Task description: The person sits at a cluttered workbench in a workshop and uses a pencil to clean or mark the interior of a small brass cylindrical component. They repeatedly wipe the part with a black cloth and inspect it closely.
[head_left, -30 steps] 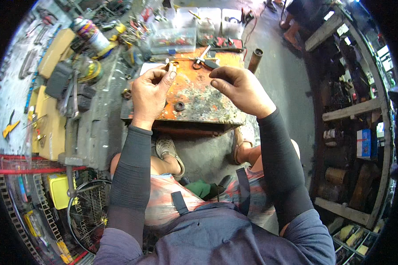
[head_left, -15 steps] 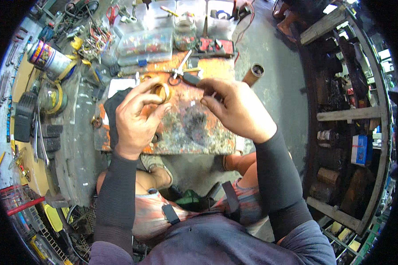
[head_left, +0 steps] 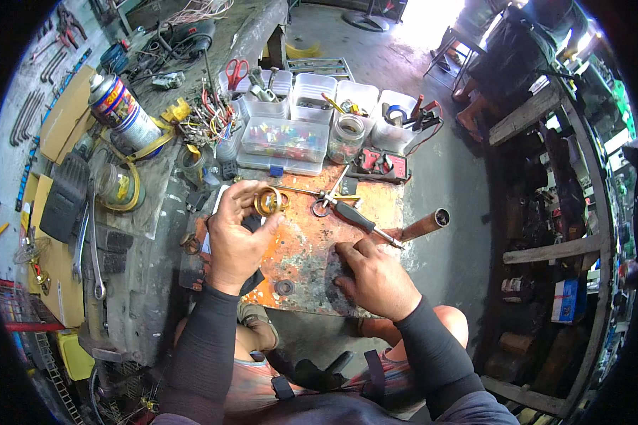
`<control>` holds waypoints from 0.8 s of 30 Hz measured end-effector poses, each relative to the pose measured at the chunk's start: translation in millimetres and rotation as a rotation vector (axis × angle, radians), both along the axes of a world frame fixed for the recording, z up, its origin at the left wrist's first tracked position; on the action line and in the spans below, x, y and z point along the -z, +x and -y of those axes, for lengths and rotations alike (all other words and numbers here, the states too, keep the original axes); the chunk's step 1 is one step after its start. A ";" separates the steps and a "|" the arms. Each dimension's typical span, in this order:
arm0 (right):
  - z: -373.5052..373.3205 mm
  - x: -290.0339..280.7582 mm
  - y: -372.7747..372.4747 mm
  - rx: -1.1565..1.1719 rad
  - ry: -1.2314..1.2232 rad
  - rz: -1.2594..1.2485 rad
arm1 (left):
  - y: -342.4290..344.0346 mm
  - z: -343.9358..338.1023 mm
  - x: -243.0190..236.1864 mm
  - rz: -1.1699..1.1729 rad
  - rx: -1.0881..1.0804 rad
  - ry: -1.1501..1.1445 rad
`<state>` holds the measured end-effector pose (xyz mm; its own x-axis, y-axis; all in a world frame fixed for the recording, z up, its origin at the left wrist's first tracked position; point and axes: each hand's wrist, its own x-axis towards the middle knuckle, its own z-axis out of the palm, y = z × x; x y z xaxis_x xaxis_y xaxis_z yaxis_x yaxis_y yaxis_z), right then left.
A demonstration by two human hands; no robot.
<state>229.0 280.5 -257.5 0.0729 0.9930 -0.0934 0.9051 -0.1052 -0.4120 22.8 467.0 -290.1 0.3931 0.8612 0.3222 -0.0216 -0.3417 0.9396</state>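
With fingers curled and apart from the thumb, holds the right hand (head_left: 380,280) low over the near right of the orange worktable (head_left: 305,248); cannot tell whether touching the surface. Has a small dark ring (head_left: 285,287) lying left of that hand, near the front edge. Farther in, on the left, clamps a brass-coloured ring (head_left: 260,205) between fingers and thumb of the left hand (head_left: 235,239), above the tabletop. About level with it, on the right, has a black-handled tool (head_left: 354,218) slanting toward a rusty tube (head_left: 424,227). Beyond, sees a glass jar (head_left: 347,143) beside a flat clear case (head_left: 283,142) of small coloured parts, a spray can (head_left: 125,113) on the left bench (head_left: 142,219), and clear bins (head_left: 313,93) farther back. Far right, makes out a co-worker's leg (head_left: 466,106)
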 end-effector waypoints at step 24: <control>-10.9 31.4 -15.9 0.317 0.114 -1.011 | 12.2 52.3 -13.5 -0.295 0.293 0.425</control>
<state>213.1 291.4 -289.0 0.2706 0.9488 -0.1632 0.0747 -0.1897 -0.9790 35.1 414.7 -276.6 0.7203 0.5226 0.4562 0.0692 -0.7085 0.7023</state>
